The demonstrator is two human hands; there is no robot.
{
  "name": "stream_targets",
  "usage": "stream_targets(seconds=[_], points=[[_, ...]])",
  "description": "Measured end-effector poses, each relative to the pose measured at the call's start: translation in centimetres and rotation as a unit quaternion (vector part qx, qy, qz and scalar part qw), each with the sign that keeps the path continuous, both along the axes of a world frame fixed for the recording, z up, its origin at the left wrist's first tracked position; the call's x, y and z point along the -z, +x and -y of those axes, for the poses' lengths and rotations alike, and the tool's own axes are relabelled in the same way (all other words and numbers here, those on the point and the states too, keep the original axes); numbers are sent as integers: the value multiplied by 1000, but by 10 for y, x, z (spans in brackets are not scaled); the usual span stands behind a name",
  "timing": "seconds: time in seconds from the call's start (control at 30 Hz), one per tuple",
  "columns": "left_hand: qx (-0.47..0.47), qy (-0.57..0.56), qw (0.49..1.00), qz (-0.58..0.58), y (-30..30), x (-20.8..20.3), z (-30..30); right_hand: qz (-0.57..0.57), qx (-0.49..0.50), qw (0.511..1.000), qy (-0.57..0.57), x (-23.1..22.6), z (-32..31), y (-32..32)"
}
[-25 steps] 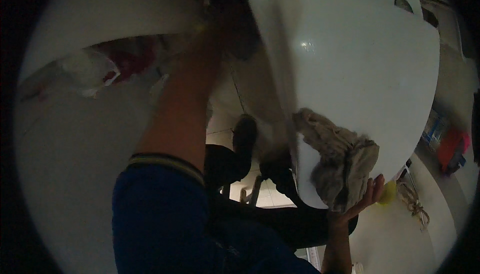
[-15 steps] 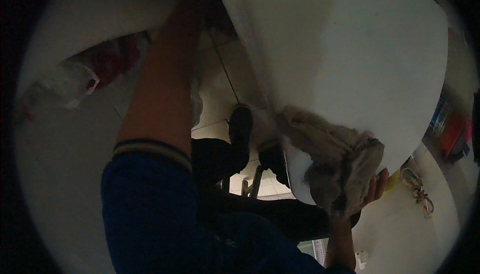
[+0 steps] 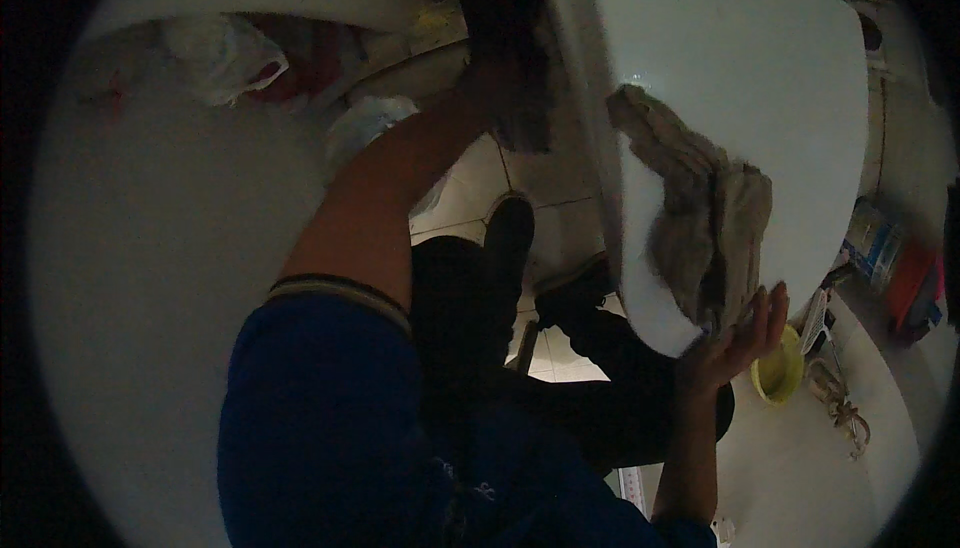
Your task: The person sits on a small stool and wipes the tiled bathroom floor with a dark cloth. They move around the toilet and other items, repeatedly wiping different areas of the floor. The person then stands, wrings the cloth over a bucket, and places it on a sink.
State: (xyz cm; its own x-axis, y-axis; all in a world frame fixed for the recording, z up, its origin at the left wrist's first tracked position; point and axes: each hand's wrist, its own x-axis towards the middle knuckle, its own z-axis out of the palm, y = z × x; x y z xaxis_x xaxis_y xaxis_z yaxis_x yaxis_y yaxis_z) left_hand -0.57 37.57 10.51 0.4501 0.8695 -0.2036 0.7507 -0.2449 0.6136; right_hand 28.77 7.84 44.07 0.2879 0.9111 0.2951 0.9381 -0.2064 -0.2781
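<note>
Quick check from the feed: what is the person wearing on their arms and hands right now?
Both hands are bare, no gloves. The left arm has a dark blue sleeve pushed up, ending in a ribbed cuff with a pale stripe. The right arm shows a blue sleeve only at the frame's lower edge. No watch or rings visible in this dim light.

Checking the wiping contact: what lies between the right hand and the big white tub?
A crumpled grey rag lies between the right hand and the white tub, pressed against its side, in the head view.
</note>
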Motion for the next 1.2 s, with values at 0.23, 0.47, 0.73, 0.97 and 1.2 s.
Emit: stream_targets(seconds=[0.23, 0.47, 0.73, 0.97, 1.2], points=[[-44, -117, 989, -77, -24, 23, 138, 0, -31, 999, 41, 5, -5, -1], [104, -184, 945, -248, -25, -8, 164, 20, -29, 998, 48, -2, -1, 1], [0, 148, 974, -172, -44, -18, 170, 38, -45, 997, 44, -4, 1, -2], [-10, 141, 989, -50, -17, -4, 134, 48, -23, 998, 13, -4, 4, 5], [144, 147, 922, -327, 11, 21, 65, 45, -35, 998, 11, -3, 8, 8]])
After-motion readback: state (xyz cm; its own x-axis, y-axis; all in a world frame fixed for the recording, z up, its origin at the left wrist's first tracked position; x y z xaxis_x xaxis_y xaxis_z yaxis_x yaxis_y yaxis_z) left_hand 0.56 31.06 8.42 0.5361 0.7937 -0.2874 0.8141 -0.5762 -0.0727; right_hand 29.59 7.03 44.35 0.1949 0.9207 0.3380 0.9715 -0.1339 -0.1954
